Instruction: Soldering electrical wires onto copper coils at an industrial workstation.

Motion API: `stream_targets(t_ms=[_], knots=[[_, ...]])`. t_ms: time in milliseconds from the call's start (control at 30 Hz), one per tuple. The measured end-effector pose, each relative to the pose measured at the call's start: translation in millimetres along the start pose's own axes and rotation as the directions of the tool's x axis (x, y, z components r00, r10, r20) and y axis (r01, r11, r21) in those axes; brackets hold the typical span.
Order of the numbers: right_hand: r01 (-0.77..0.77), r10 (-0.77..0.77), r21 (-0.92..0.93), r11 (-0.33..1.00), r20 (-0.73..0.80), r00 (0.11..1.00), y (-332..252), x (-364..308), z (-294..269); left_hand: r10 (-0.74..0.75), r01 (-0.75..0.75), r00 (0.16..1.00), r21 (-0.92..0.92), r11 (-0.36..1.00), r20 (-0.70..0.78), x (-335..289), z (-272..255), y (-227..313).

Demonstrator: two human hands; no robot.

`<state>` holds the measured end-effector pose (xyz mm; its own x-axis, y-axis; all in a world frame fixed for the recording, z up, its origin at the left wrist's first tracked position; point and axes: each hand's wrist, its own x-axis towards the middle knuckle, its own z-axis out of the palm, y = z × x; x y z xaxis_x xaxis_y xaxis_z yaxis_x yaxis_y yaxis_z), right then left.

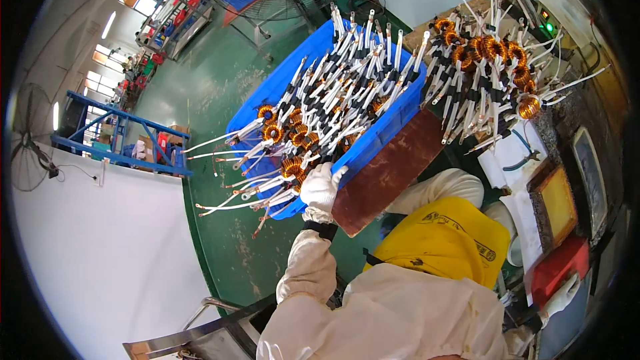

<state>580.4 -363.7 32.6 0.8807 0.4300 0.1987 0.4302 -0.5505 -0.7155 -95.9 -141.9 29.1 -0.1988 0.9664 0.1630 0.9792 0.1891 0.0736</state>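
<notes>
Left hand [321, 187], in a white glove, gripped the near rim of the blue crate [373, 140]; fingers curled together over the edge, with one fingertip showing straight against the blue wall. The right hand [560, 297], also white-gloved, lay well to the right of the crate at the picture's lower right, by a red block [557, 267]; whether its fingers were spread or closed could not be told. One crate counted. It rested tilted on a brown board [390, 177] just below its right side, over the green floor [227, 87]; its long axis ran from the gloved corner up and right, away from the person. Inside was a heap of copper-wound ring coils [291, 168] with white-and-black sleeved leads, too many and too tangled to count; about six orange rings showed near the hand. Their leads pointed mostly up-right along the crate's axis, while those at the near corner spilled left over the rim. A second heap of coils [490, 60] sat right of the crate, on the bench, roughly eight rings visible. One yellow apron [443, 240] below the crate. One blue rack [120, 137] stood far left of it.
</notes>
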Motion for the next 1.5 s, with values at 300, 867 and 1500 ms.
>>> stream_targets(t_ms=[300,867,1500], knots=[[-0.058,0.058,-0.082,0.995,0.0,0.998,-7.5,0.2,-6.5,0.007,0.034,0.986,-0.241,0.97,0.166,13.2,-27.7,10.7],[-0.023,0.018,0.212,0.977,0.023,1.0,-7.1,6.0,-14.8,-0.365,0.336,0.923,-0.212,0.918,-0.117,46.9,-27.8,-70.3],[0.079,-0.472,0.534,0.842,0.657,0.588,-235.1,-103.1,68.2,0.214,-0.536,0.751,-0.386,0.751,-0.625,37.8,-184.8,155.3]])
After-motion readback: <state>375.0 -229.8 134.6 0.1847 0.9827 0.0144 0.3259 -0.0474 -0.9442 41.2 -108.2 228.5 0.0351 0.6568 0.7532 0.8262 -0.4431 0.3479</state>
